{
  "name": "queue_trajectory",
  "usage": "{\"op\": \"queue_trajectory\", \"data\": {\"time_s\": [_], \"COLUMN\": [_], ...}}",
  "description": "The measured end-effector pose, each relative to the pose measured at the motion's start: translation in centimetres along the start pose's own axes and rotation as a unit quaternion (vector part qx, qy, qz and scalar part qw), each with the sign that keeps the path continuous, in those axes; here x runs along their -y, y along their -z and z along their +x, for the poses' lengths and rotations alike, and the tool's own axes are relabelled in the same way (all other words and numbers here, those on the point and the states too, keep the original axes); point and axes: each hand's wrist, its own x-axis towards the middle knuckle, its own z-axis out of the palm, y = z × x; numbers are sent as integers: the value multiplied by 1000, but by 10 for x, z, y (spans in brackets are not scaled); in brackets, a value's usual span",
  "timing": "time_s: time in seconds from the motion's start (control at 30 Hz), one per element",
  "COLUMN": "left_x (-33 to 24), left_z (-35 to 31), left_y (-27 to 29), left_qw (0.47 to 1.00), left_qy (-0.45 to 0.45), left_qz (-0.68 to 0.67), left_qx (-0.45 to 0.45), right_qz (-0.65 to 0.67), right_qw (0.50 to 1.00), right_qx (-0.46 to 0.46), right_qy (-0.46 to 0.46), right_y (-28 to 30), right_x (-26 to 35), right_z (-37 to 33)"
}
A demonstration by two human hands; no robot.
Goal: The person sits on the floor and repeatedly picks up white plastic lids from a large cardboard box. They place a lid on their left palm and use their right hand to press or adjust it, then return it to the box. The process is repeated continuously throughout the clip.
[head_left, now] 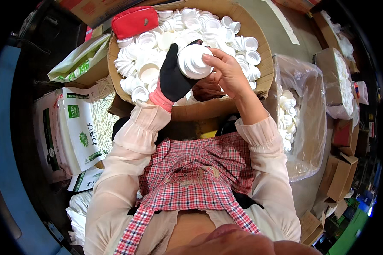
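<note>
Over the near part of a big cardboard box (pixel 191 111), my two hands hold a round white plastic lid (pixel 195 63) with stepped rings. My left hand (pixel 173 76), in a black glove with a pink cuff, grips it from the left and beneath. My bare right hand (pixel 229 71) pinches its right side with thumb and fingers, the thumb lying on its face. Loose white plastic lids (pixel 147 40) of the same kind fill the box behind and around my hands. Whether more lids are stacked under the held one I cannot tell.
A red pouch (pixel 134 22) lies on the lids at the box's far left corner. To the right stands a plastic-lined box (pixel 304 148) with white pieces (pixel 287 114). On the left, a printed white bag (pixel 81 127) sits beside thin pale sticks (pixel 103 117). Cardboard boxes (pixel 338 176) line the far right.
</note>
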Motion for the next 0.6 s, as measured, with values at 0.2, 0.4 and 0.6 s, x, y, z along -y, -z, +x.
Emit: {"op": "queue_trajectory", "data": {"time_s": [0.2,0.4,0.6], "left_x": [18,26,77], "left_z": [-5,9,-39], "left_y": [15,121,157], "left_qw": [964,818,734], "left_qy": [122,185,246], "left_qz": [-237,535,632], "left_qx": [-8,-104,48], "right_qz": [-100,-75,-185], "right_qw": [990,936,823], "right_qx": [-25,-220,-512], "right_qy": [97,263,164], "right_y": [15,106,343], "right_x": [6,65,14], "right_z": [5,-62,-205]}}
